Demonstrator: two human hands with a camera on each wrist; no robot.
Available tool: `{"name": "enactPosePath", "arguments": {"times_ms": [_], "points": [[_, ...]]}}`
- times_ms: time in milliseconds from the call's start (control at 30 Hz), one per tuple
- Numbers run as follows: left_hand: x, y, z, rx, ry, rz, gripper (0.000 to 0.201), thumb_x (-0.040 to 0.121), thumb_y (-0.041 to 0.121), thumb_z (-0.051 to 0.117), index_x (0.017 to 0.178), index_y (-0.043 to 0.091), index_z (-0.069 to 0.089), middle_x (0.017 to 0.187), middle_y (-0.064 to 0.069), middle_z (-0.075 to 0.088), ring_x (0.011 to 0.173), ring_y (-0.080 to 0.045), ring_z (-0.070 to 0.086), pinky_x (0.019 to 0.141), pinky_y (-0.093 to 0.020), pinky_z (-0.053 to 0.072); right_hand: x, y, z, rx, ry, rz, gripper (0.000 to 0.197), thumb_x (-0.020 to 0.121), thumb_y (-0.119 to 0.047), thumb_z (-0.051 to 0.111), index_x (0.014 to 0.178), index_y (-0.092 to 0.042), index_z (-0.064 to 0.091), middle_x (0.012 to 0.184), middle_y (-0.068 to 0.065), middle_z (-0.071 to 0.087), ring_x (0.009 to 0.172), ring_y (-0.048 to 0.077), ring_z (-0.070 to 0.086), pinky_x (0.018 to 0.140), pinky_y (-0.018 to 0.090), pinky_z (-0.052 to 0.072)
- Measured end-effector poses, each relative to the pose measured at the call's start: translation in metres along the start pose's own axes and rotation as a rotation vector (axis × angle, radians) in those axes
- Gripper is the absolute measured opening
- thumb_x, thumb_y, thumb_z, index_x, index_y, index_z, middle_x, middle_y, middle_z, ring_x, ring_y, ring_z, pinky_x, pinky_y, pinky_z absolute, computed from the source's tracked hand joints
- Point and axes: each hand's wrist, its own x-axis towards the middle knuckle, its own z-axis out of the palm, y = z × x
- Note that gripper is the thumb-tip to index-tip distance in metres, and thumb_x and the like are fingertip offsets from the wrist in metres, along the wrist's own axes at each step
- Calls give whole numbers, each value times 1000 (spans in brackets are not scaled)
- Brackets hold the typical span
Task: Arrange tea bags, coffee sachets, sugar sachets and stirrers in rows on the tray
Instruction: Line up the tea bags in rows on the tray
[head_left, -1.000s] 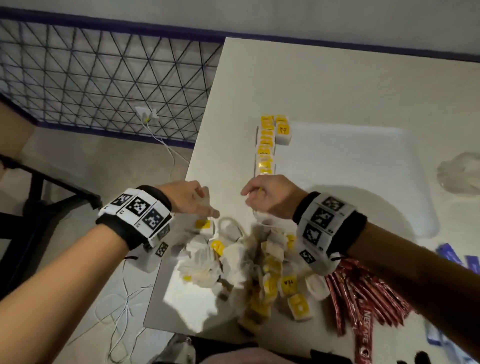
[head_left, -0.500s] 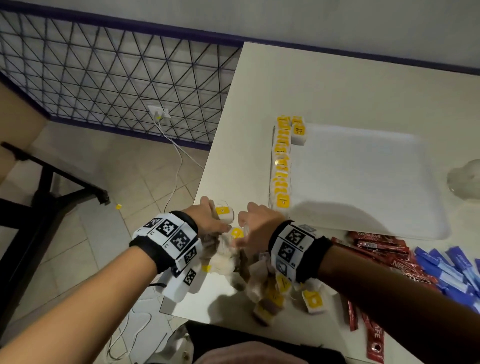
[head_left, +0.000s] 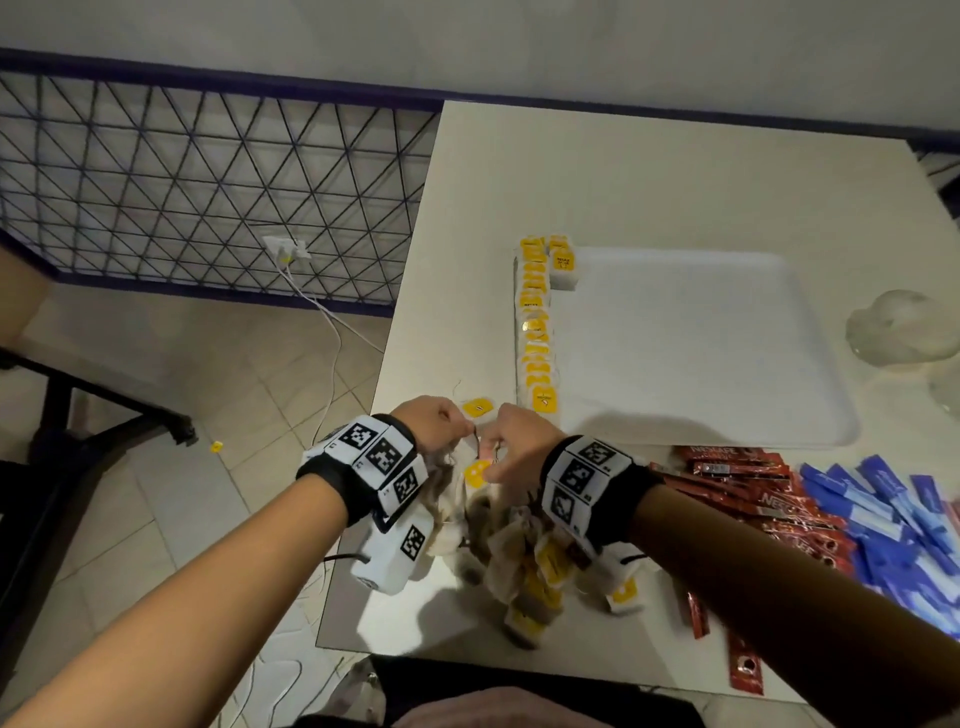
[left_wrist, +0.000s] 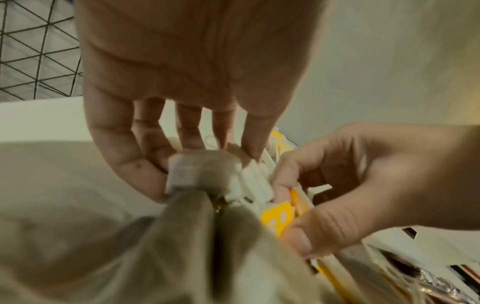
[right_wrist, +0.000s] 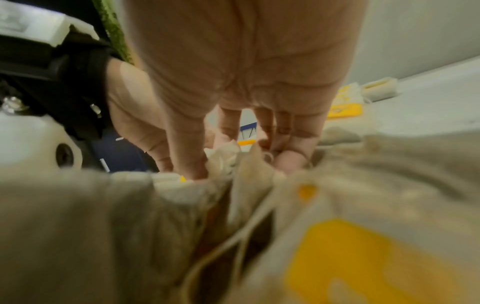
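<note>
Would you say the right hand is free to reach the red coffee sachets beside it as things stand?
Probably not yet: the right hand pinches a yellow tag from the tea bag pile, so it is occupied. The coffee sachets lie uncovered just right of it.

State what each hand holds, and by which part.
Left hand pinches a tea bag by its top edge; right hand pinches a yellow tag.

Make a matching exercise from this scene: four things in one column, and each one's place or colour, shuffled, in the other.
Things:
1. row of tea bags
2. coffee sachets
3. blue sachets
4. left hand

Descriptions:
A. red, on the table just near of the tray
B. far right, beside the red ones
C. along the tray's left edge
D. pinches a tea bag over the loose pile

Pairs: 1-C, 2-A, 3-B, 4-D
</note>
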Motion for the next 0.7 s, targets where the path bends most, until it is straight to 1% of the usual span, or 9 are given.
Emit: {"name": "enactPosePath", "arguments": {"times_ms": [33, 100, 200, 233, 333, 433, 500, 600, 700], "points": [[-1, 1, -1, -25, -9, 6, 25, 93, 24, 54, 70, 18, 52, 68, 1, 52, 58, -8, 47, 59, -18, 41, -2, 2, -2, 11, 14, -5, 15, 78, -10, 64, 91, -3, 68, 70, -9, 42, 64, 8, 45, 47, 8, 30], [-3, 0, -5, -88, 6, 32, 21, 94, 24, 53, 74, 16, 53, 70, -3, 52, 58, -11, 46, 58, -19, 41, -6, 7, -6, 61, 57, -17, 14, 78, -11, 64, 88, -3, 68, 67, -9, 46, 71, 11, 48, 51, 15, 32], [-7, -5, -12, -279, -2, 23, 19, 94, 27, 53, 81, 14, 53, 79, -7, 56, 63, -16, 52, 61, -23, 48, -15, 14, -13, 222, 101, -6, 11, 78, -10, 67, 87, -4, 68, 67, -10, 48, 63, 2, 47, 53, 6, 34], [-11, -5, -14, -354, -28, 8, 18, 95, 26, 51, 83, 12, 53, 83, -10, 56, 60, -14, 55, 56, -21, 49, -19, 15, -17, 298, 101, 5, 5, 77, -8, 69, 82, -7, 66, 64, -12, 48, 57, -2, 48, 52, 5, 34], [-18, -6, -20, -564, -77, -33, 15, 95, 23, 50, 91, 8, 51, 79, -11, 54, 48, -7, 57, 44, -15, 47, -28, 16, -29, 469, 85, -1, 23, 75, -5, 72, 64, -19, 57, 54, -15, 52, 47, -6, 50, 59, 11, 40], [-20, -3, -22, -675, -150, -45, 14, 96, 21, 47, 97, 8, 51, 75, -9, 57, 54, -10, 62, 50, -22, 55, -37, 13, -42, 530, 48, -4, 21, 76, -7, 72, 66, -18, 57, 60, -10, 56, 55, -1, 51, 61, 12, 42], [-20, 4, -21, -750, -210, -50, 15, 98, 19, 44, 102, 7, 51, 81, -10, 60, 59, -12, 66, 55, -27, 59, -40, 12, -50, 597, 39, -14, 19, 77, -8, 72, 68, -17, 58, 52, -13, 59, 52, 1, 54, 60, 11, 43], [-19, 18, -17, -912, -290, -75, 21, 100, 18, 37, 97, 6, 55, 89, -12, 61, 65, -18, 64, 63, -41, 59, -40, 9, -56, 719, 89, -30, 18, 77, -3, 71, 70, -13, 58, 48, -11, 59, 48, 2, 56, 59, 12, 46], [-16, 32, -15, -998, -395, -113, 33, 93, 21, 29, 91, 6, 58, 84, -12, 64, 71, -25, 64, 62, -40, 57, -37, 4, -61, 752, 161, -48, 20, 74, 2, 72, 72, -13, 59, 62, -5, 61, 58, 9, 58, 66, 16, 50]]}}
